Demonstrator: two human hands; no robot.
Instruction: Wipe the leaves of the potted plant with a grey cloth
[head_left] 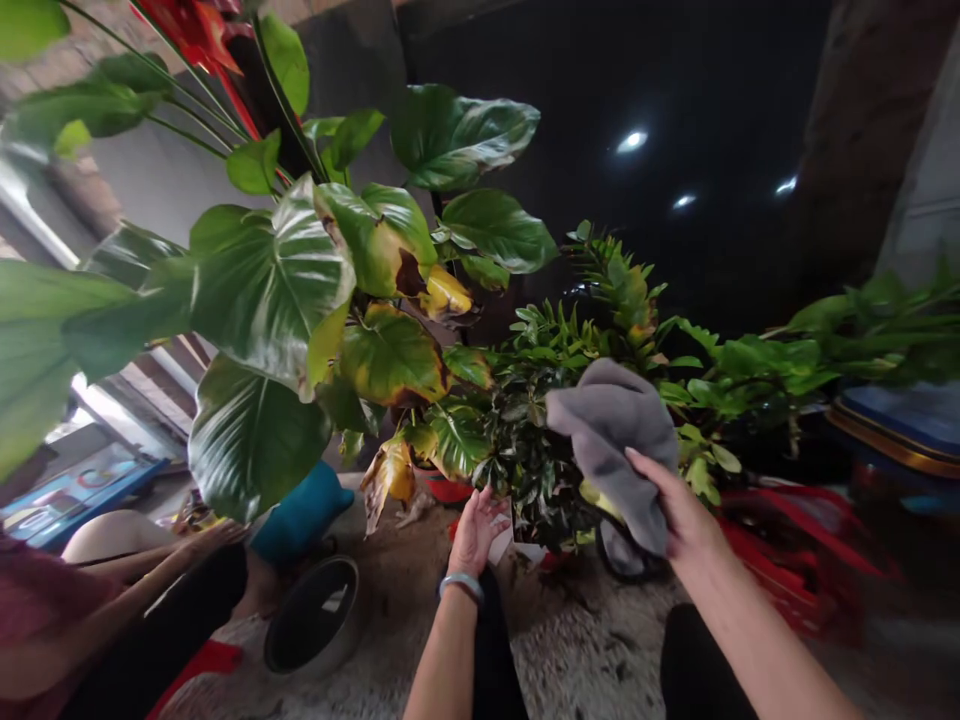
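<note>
A grey cloth (619, 430) hangs in folds from my right hand (686, 520), which grips its lower right edge in front of the plants. My left hand (478, 530), with a pale bracelet at the wrist, is raised palm up with the fingers apart and nothing in them. Just beyond it stands a bushy plant with small dark leaves (532, 460). Whether my left fingertips touch these leaves I cannot tell. A white angular piece (517, 545) shows beside that hand, partly hidden. Above and left rises a large-leaved plant (274, 270), some of its leaves yellow and brown.
A person's arm (142, 570) rests at the left, near a blue watering can-like vessel (304, 510) and a dark round basin (315, 615). Red bags (795, 550) lie at the right. More green plants (757, 360) line the dark glossy wall (600, 80).
</note>
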